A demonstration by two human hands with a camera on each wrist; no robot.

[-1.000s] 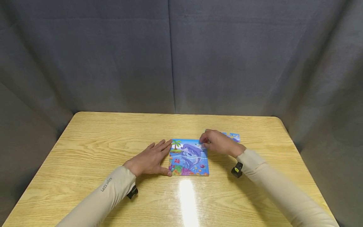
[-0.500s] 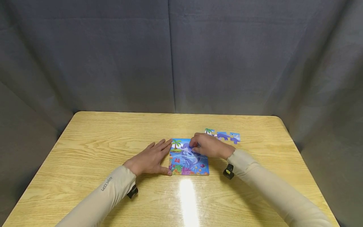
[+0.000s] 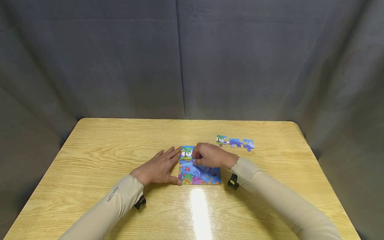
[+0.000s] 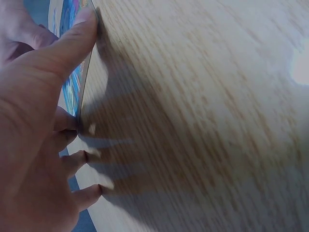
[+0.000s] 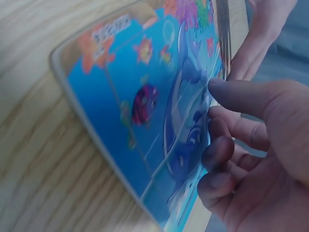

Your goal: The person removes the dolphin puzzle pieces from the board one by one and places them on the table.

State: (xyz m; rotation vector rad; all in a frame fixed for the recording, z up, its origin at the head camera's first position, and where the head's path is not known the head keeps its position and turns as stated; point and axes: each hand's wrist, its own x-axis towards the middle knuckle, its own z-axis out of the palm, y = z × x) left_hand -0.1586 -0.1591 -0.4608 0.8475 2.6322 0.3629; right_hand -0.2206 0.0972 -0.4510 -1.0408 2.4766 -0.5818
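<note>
A square dolphin puzzle board (image 3: pixel 207 180) lies flat on the table, showing a palm tree, sea animals and coral. My left hand (image 3: pixel 157 168) rests against its left edge, thumb at the near corner and fingers spread along the side. In the left wrist view, the thumb (image 4: pixel 72 46) lies on the board's rim. Over the upper middle of the board is my right hand (image 3: pixel 211 155), fingers bent. In the right wrist view, its thumb (image 5: pixel 241 94) and fingertips hover at or touch the picture, slightly apart; whether a piece sits between them is hidden.
Beyond the board's right corner lie loose jigsaw pieces: a palm tree piece (image 3: pixel 221 139), a dolphin piece (image 3: pixel 235 143) and a blue and purple piece (image 3: pixel 248 144). The wooden table (image 3: pixel 126 133) ends at a grey curtain (image 3: pixel 135 66).
My right hand has moved left across the board, from its upper right corner toward the upper left, uncovering the loose pieces behind. My left hand has stayed in place.
</note>
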